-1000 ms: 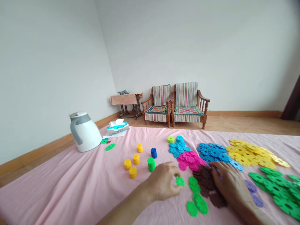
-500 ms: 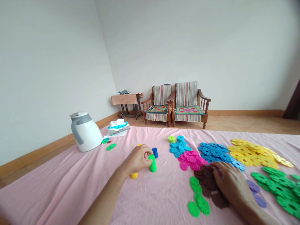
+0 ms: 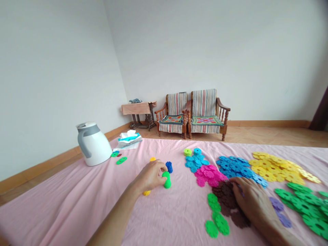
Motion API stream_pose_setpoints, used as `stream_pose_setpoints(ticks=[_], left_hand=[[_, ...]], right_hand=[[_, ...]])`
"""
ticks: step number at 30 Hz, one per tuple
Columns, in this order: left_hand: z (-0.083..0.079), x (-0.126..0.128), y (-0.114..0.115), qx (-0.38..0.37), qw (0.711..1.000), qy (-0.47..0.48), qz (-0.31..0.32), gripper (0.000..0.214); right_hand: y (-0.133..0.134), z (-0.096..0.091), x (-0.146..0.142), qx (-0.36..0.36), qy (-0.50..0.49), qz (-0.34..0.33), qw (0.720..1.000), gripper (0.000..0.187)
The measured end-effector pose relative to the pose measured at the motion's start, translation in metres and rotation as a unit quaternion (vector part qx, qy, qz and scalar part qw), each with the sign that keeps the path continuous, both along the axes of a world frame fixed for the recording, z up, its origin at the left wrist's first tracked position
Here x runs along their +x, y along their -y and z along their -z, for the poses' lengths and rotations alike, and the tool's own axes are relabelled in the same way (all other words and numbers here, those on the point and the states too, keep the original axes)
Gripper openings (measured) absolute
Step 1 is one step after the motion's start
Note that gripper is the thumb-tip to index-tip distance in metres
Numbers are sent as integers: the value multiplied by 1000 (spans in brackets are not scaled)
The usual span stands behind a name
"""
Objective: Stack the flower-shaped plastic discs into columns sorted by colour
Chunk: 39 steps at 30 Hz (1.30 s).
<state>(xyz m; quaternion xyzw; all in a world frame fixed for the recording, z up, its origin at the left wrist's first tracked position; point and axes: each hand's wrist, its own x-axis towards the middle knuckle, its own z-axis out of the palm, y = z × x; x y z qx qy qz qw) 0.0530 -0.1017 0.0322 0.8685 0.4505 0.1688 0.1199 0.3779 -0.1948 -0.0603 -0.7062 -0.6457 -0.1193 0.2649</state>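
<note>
My left hand (image 3: 152, 173) is closed at a short upright stack of green snowflake discs (image 3: 167, 181), thumb and fingers gripping its upper part. Just behind the stack stands a dark blue disc stack (image 3: 169, 166). Two yellow pieces, one at the back (image 3: 152, 159) and one in front (image 3: 146, 193), show partly from behind my left hand. My right hand (image 3: 251, 198) lies open over the right side of a pile of brown discs (image 3: 225, 196), its fingers loosely bent and its fingertips partly hidden. Several loose green discs (image 3: 220, 222) lie left of the brown pile.
Piles of pink (image 3: 210, 175), light blue (image 3: 196, 162), blue (image 3: 234, 166), yellow (image 3: 276, 167) and green discs (image 3: 304, 201) lie on the pink cloth (image 3: 159, 218). Purple discs (image 3: 284, 218) sit beside my right forearm. A white kettle (image 3: 98, 147) and a tissue box (image 3: 130, 139) stand at the left.
My left hand has lowered slightly at the green stack, whose top now sits a bit lower. More of the rear yellow piece shows. My right hand has stayed put.
</note>
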Motion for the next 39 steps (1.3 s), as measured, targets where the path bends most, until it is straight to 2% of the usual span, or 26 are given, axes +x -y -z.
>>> stream_pose_setpoints(ticks=[5,9,11,14,16,19,21,25,32,36,39], left_hand=[[-2,-1,0,-11,1000,-4,-2,24],[-7,5,5,-4,999,37,20,25],[-9,15,15,-14,997,50,63,23],[-9,37,36,-63,982,44,173,16],[-4,52,52,-84,969,25,229,17],[11,71,72,-70,959,0,275,28],[23,78,79,-55,958,-13,281,31],[40,84,82,-50,967,-20,251,27],[54,86,82,-44,973,-17,225,19],[53,88,84,-40,971,-27,233,14],[39,84,80,-38,973,-31,224,15]], right_hand=[[0,0,0,0,2,-2,1000,30],[-1,1,1,0,4,2,1000,30],[-2,2,2,3,6,3,1000,30],[-3,3,3,2,9,3,1000,30],[-3,3,3,0,9,4,1000,30],[-3,3,3,3,8,7,1000,30],[-3,3,3,7,10,7,1000,29],[-3,3,2,3,10,8,1000,29],[-3,3,3,-8,7,4,1000,30],[-3,3,3,-6,6,0,1000,30],[-2,2,3,2,3,5,1000,29]])
